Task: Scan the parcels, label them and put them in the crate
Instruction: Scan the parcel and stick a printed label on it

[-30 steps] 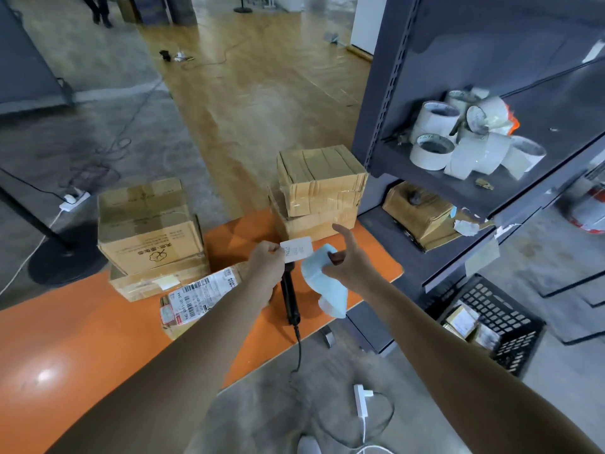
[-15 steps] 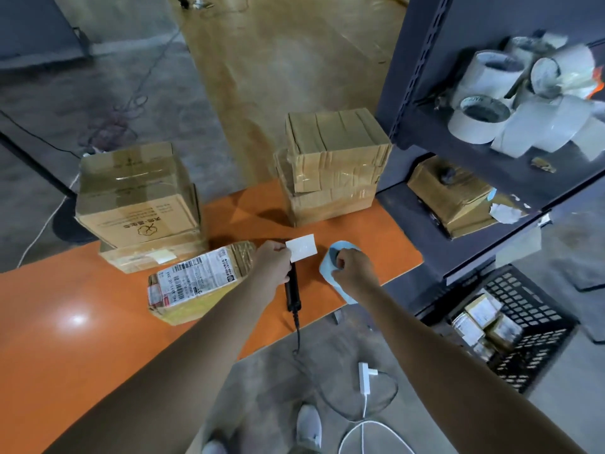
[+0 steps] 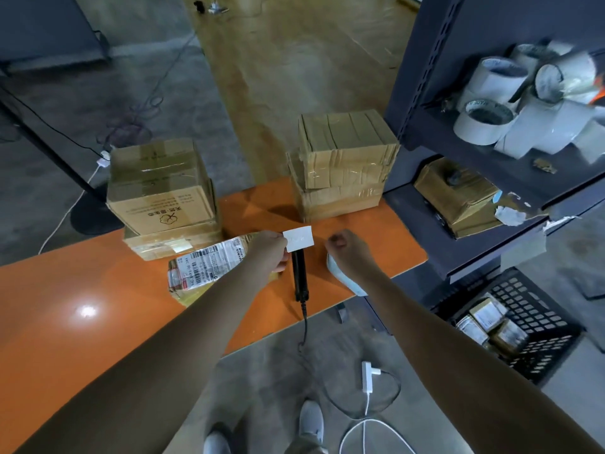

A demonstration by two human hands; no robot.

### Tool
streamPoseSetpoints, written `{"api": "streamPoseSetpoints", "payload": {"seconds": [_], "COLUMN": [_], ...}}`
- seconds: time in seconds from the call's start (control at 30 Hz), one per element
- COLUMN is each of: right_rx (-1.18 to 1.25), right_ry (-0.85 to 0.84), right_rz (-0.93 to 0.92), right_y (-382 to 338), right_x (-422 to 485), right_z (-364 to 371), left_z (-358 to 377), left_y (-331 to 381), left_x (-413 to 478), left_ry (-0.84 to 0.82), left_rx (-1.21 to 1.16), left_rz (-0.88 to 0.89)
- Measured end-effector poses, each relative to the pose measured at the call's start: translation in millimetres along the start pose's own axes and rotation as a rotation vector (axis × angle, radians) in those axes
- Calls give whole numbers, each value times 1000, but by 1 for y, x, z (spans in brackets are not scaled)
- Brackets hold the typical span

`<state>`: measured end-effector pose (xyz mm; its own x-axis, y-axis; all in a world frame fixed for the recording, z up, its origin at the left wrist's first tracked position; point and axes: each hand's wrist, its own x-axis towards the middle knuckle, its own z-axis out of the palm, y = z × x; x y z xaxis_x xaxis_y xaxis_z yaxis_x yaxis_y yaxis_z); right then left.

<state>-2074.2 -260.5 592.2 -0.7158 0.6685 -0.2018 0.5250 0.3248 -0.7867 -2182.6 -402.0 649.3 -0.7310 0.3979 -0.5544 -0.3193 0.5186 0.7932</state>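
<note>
My left hand (image 3: 269, 251) pinches a small white label (image 3: 298, 238) by its left edge, holding it above the head of the black hand scanner (image 3: 299, 273), which lies on the orange table (image 3: 82, 290). A flat taped parcel with a printed shipping label (image 3: 209, 267) lies just left of that hand. My right hand (image 3: 353, 253) hovers with curled fingers and nothing visible in them. A light-blue label backing (image 3: 342, 278) lies under its wrist at the table edge. The black crate (image 3: 537, 348) on the floor at right holds several parcels.
Two stacked cardboard boxes (image 3: 160, 191) stand at the back left and another stack (image 3: 343, 158) at the back centre. A dark shelf unit (image 3: 425, 93) at right carries tape rolls (image 3: 523, 103) and a box (image 3: 458, 191). The scanner cable and a white charger (image 3: 368, 376) lie on the floor.
My right hand set the light-blue backing down at the table edge and drew back from it. My left hand still holds the white label. The view tilted downward.
</note>
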Motion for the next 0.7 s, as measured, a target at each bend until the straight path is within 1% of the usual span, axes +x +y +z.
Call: {"api": "streamPoseSetpoints", "payload": {"seconds": [0.13, 0.27, 0.47, 0.63, 0.7], "right_rx": [215, 298, 199, 81, -29], "right_ry": [-81, -200, -270, -255, -233], "right_rz": [-2, 6, -51, -3, -17], "right_y": [-42, -82, -112, -115, -114], "right_x": [-4, -10, -25, -26, -23], "right_z": [9, 29, 62, 79, 85], "left_z": [-34, -70, -109, -122, -123], "left_y": [3, 5, -10, -27, -33], "left_x": [-8, -15, -24, -20, -17], "left_ry": [33, 64, 77, 101, 102], "left_rx": [3, -12, 1, -6, -13], "left_rz": [33, 45, 69, -23, -68]}}
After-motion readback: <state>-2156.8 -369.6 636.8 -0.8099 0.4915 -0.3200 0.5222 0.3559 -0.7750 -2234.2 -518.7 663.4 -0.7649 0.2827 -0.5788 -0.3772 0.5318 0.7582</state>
